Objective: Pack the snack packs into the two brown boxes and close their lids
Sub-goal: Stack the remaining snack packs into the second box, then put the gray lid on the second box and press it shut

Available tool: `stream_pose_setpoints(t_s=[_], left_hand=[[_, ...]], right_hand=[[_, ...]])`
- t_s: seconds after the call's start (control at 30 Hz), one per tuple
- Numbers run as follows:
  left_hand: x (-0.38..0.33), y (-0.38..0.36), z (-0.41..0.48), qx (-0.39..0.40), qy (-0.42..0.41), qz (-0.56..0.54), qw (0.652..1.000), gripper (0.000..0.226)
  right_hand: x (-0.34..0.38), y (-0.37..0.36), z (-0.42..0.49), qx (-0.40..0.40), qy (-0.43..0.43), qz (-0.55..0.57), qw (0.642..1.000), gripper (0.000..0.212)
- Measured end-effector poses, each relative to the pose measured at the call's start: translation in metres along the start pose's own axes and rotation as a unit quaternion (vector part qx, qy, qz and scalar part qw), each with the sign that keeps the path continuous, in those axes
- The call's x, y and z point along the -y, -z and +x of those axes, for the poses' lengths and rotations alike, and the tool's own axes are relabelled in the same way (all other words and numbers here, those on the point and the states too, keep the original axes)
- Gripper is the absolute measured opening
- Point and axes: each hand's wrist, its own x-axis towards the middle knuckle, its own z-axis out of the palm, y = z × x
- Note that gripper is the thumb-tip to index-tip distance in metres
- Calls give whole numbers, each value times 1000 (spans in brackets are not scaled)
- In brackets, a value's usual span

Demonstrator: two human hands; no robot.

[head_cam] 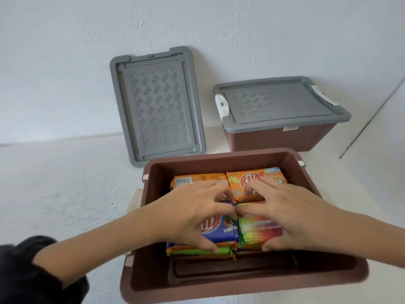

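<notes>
An open brown box [341, 279] stands right in front of me with stacked snack packs inside. Two orange packs [198, 178] lie at the far side; a blue pack [223, 230] and a green-and-red pack [258, 232] top the near stacks. My left hand [190, 212] presses on the blue pack, thumb hooked at its near edge. My right hand [287, 212] grips the green-and-red pack the same way. A second brown box [278, 139] sits behind on the right with its grey lid [278, 104] on. A loose grey lid [156, 106] leans against the wall.
White clips [221, 106] sit at the ends of the closed box. The white floor [54, 183] stretches to the left. A white wall [87, 62] rises behind the boxes. The near third of the open box shows its bare bottom [230, 268].
</notes>
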Motion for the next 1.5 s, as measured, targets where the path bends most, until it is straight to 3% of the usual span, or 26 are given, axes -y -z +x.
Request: stream_pose_setpoints(t_s=[0.3, 0.4, 0.53, 0.63, 0.73, 0.93, 1.1, 1.2, 1.3, 1.5], left_hand=[[0, -11, -4, -41, -9, 23, 999, 50], [1, -1, -6, -55, 21, -40, 997, 42], [26, 28, -8, -184, 105, -137, 968, 32], [59, 48, -9, -293, 159, -125, 934, 35], [98, 60, -10, -335, 225, -90, 910, 44], [166, 51, -4, -333, 400, -81, 850, 60], [211, 11, 0, -283, 525, -115, 794, 97], [223, -7, 2, -292, 542, -160, 771, 110], [227, -16, 4, -298, 544, -132, 773, 118], [221, -9, 5, -338, 547, -97, 760, 120]], right_hand=[[-1, -4, 2, -12, 8, 27, 1000, 67], [-5, 5, 3, -30, 4, 56, 998, 62], [-15, 29, 21, -131, -6, 96, 987, 56], [-21, 52, 49, -213, -8, 112, 970, 60], [-27, 72, 91, -268, -14, 131, 954, 65], [-48, 89, 190, -253, -79, 150, 952, 78], [-65, 76, 253, -199, -161, 198, 946, 94], [-68, 63, 271, -224, -185, 213, 933, 101], [-69, 53, 278, -278, -173, 210, 921, 106], [-67, 59, 274, -314, -156, 239, 906, 105]])
